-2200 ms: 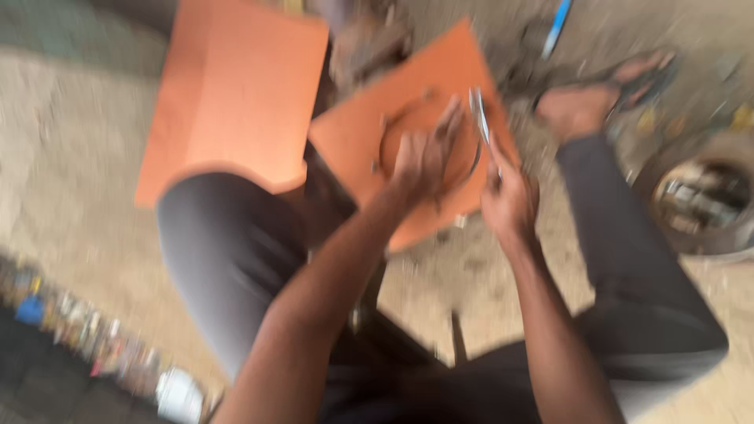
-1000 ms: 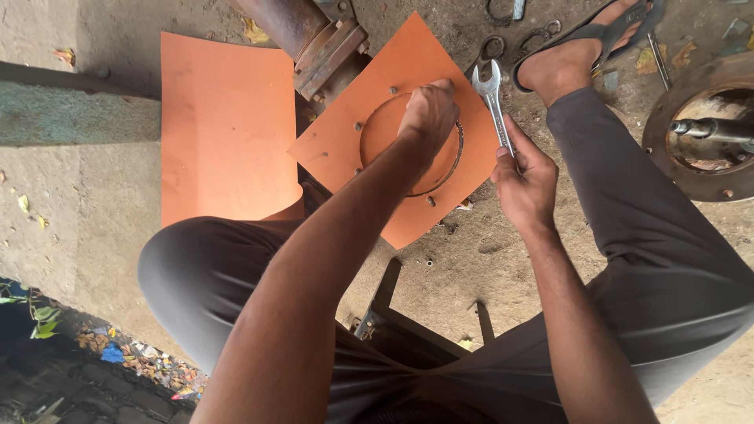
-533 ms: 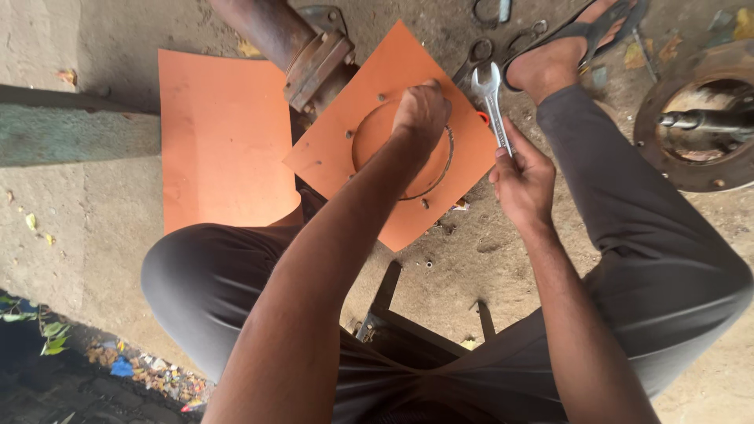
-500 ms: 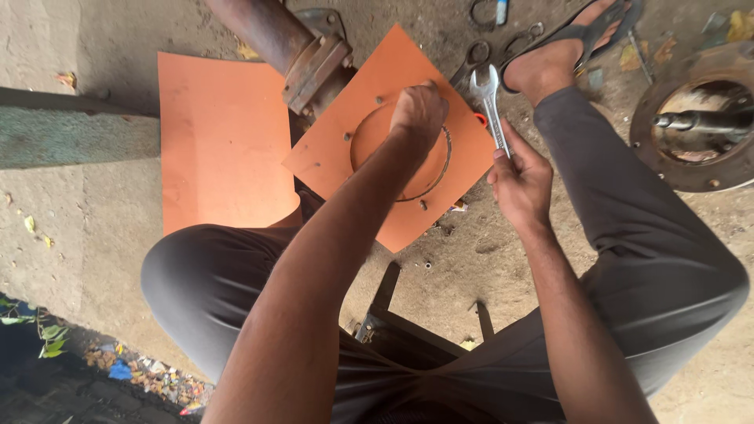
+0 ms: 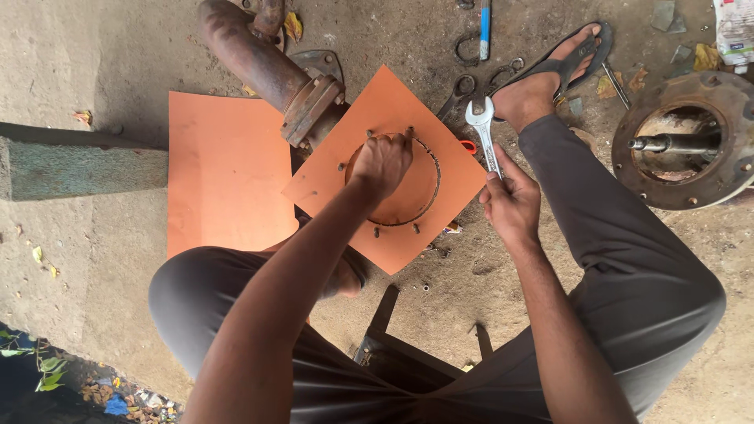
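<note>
Left hand (image 5: 382, 161), closed into a loose fist, presses on the orange gasket sheet (image 5: 385, 169); right hand (image 5: 510, 202) is clamped round the shaft of an open-ended spanner (image 5: 482, 133), jaw end pointing far. Sheet: square, orange, set diamond-wise on the ground, a dark circle scored in its middle, small bolts standing round that ring. Second orange sheet (image 5: 228, 184) lies flat at left. Rusty flanged pipe (image 5: 271, 67) at the far side; rusty round flange (image 5: 687, 141) at right.

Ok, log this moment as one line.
left hand: pressing on orange sheet at scribed ring | right hand: gripping wrench, head up | rusty flanged pipe: under sheet edge
</note>
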Demonstrator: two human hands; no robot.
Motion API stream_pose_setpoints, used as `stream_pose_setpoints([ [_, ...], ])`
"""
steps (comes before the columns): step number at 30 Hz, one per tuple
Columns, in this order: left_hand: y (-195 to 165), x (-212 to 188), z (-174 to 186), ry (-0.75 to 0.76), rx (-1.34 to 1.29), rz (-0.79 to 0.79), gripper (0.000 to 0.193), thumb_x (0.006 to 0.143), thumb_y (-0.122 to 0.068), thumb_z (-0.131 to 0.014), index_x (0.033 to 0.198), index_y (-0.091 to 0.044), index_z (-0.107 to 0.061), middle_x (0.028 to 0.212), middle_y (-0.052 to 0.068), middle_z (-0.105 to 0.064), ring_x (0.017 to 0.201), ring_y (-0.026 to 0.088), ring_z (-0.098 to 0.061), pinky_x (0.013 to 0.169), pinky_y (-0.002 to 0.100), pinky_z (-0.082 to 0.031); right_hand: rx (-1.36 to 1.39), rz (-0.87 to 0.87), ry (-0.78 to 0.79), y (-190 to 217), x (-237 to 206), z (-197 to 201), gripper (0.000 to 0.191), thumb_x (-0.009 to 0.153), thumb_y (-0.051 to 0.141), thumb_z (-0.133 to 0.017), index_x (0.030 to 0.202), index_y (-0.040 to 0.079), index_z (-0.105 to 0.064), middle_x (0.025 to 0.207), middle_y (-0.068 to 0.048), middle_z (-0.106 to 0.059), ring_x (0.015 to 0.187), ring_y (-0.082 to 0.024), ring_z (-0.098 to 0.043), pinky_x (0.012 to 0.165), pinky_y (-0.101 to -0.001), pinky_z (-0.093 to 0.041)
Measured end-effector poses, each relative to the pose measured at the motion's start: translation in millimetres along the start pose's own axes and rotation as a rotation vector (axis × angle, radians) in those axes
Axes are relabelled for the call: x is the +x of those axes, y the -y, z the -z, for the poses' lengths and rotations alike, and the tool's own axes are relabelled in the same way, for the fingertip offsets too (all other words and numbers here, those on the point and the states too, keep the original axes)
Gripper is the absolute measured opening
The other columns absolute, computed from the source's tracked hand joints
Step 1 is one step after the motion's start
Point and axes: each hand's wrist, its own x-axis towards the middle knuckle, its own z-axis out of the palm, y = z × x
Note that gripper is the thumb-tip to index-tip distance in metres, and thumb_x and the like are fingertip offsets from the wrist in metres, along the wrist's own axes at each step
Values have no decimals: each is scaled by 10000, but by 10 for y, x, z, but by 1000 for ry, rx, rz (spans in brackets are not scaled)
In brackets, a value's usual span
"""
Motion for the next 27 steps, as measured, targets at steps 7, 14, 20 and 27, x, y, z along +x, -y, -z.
stream_pose_setpoints([
  [7,173,24,-93,61,-93,-92,494,912,-152,-576,1383,-7,-557,1091,84,-638,881,227,-677,764,411,-545,-8,-24,-35,42,24,-16,534,1028,21,-566,1543,147,-505,649,15,-598,451,-13,-468,382,-214,-373],
  [14,190,47,-36,-47,-254,-26,518,867,-95,-570,1378,-13,-583,1031,90,-673,801,245,-715,658,393,-573,-5,-40,-35,-26,47,-41,534,1036,25,-554,1554,142,-495,657,12,-595,450,-15,-456,379,-218,-370],
  [20,121,226,1,87,-195,-33,227,940,-161,-561,1117,-70,-670,1058,78,-675,898,241,-722,704,396,-575,0,-44,-38,-32,48,-63,532,1039,30,-559,1555,146,-490,663,11,-604,465,-13,-471,387,-214,-381],
  [27,93,396,-100,-10,-156,-47,142,888,-147,-590,997,-104,-671,993,76,-677,899,240,-722,711,398,-567,-24,-122,-58,-16,39,-103,532,1031,45,-563,1546,163,-500,640,15,-588,428,-15,-447,367,-215,-357],
])
